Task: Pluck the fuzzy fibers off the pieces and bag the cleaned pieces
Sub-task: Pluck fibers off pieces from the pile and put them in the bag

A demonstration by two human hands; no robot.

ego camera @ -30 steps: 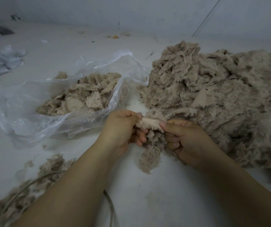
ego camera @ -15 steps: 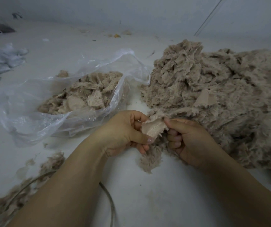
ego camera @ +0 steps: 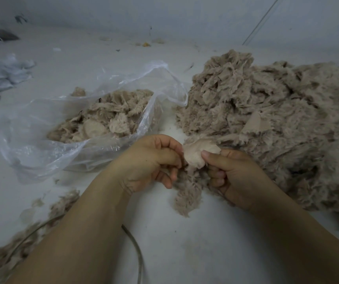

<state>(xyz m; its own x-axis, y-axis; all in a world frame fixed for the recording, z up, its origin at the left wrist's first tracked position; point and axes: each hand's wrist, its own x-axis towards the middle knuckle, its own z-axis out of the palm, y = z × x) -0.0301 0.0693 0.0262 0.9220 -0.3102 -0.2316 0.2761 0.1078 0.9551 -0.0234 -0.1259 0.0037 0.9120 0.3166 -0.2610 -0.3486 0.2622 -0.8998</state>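
Piece in hand: a pale fabric piece (ego camera: 198, 155) is held between both hands, just above the table (ego camera: 185, 253), smooth backing turned up.
Left hand (ego camera: 154, 160): curled, fingertips pinched at the piece's left edge.
Right hand (ego camera: 232, 173): thumb and fingers gripped on the piece's right side.
Bag (ego camera: 41, 150): open clear plastic, lying up and to the left, nearer the left hand; cleaned pieces are seen inside.
Uncleaned pile (ego camera: 277, 124): heaped to the right, touching the right hand's far side.
Plucked fuzz (ego camera: 187, 199): a tuft is seen below the piece, between the hands.
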